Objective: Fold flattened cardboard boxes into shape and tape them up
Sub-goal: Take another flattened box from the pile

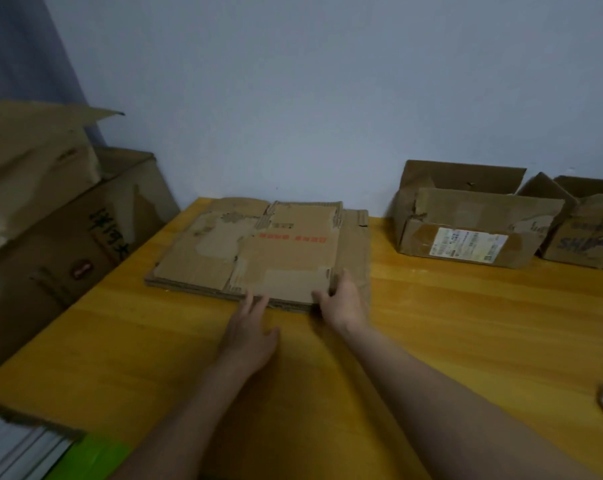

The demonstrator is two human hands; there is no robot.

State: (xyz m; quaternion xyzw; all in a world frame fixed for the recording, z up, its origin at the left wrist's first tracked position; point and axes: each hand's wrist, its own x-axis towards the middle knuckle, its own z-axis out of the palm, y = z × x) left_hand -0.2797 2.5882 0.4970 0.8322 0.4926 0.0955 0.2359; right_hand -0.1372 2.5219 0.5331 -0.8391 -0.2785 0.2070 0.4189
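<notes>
Both hands reach to the near edge of a stack of flattened boxes (258,251) lying on the yellow table (466,323).

The left hand (250,336) lies flat, fingers straight, tips touching the stack's edge. The right hand (341,299) grips the top sheet's near right corner, thumb on top, fingers curled under and hidden. Red print beyond the fingers is blurred.

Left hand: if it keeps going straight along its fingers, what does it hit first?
The near edge of the flattened cardboard stack. The left hand lies flat on the table, fingers straight and apparently already touching that edge; depth is unclear.
</notes>
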